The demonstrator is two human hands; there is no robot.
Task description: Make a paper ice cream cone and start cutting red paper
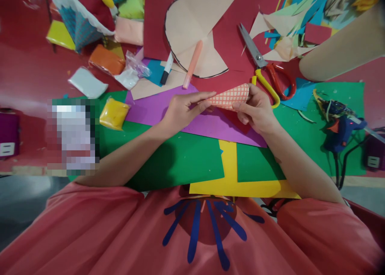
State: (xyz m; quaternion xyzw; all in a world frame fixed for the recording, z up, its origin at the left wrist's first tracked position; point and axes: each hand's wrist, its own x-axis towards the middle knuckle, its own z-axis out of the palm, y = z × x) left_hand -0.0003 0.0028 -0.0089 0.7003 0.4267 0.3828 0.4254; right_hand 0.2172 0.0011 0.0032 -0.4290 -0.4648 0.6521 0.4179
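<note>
Between my two hands is a small paper cone [230, 96], cream with an orange-red grid drawn on it. My left hand [185, 108] pinches its narrow tip between thumb and fingers. My right hand [257, 108] grips the wide end, thumb in front and fingers behind. The cone lies on its side, its tip to the left, above a purple sheet [150, 110]. Just beyond it rest an orange marker [193, 64] and a black-and-white marker [167, 68]. Scissors [260, 60] with red and yellow handles lie open beyond my right hand.
A blue glue gun [343, 130] with its cord lies at the right on green sheets [180, 158]. A large beige tube [339, 46] and paper scraps [285, 26] are at the back right. Several coloured clay packets [114, 114] and a decorated cone [87, 20] are at the left.
</note>
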